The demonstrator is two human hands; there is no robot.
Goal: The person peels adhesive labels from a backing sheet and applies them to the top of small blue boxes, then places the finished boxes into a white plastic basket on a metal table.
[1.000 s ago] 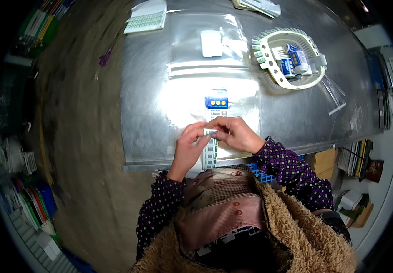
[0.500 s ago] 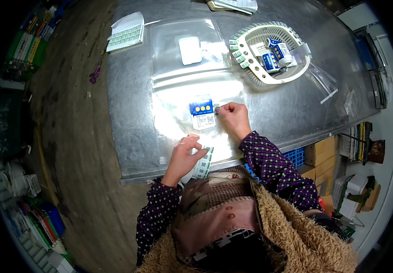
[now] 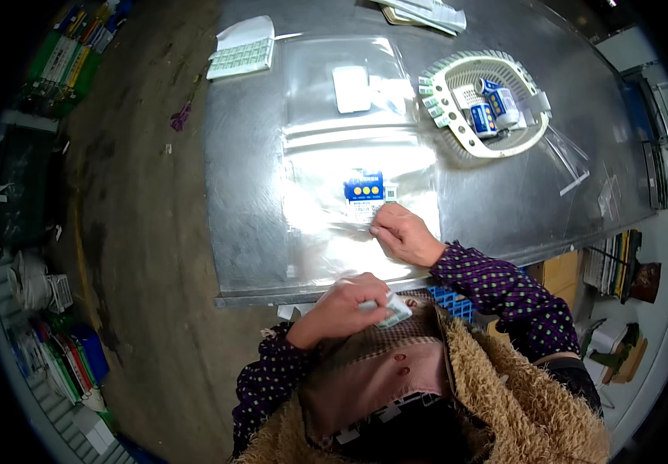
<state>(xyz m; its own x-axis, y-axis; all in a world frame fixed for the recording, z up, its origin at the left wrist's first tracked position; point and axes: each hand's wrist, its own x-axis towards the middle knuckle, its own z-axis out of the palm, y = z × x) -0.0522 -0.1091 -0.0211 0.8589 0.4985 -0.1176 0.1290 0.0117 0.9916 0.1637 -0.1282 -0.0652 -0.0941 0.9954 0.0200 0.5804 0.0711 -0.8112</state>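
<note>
A flat blue-and-white label (image 3: 364, 189) with yellow dots lies on clear plastic sheeting (image 3: 326, 251) on the metal table. A small green-and-white sticker (image 3: 390, 192) sits at the label's right edge. My right hand (image 3: 409, 234) rests just below the label's lower right corner, fingers curled together; whatever they might pinch is hidden. Over the table's front edge, close to my body, my left hand (image 3: 347, 305) is closed on a strip of green-and-white stickers (image 3: 396, 310), part of it covered by the fingers.
A cream plastic basket (image 3: 458, 139) at the right holds blue-and-white containers, with stickers along its rim. A sticker sheet (image 3: 243, 56) lies at the far left, papers (image 3: 427, 14) at the back. A white rectangular piece (image 3: 351, 89) lies on the plastic beyond the label.
My right hand has come off the sticker at the label's right edge and dropped lower. My left hand has drawn back toward my body with the sticker strip. The view has shifted slightly.
</note>
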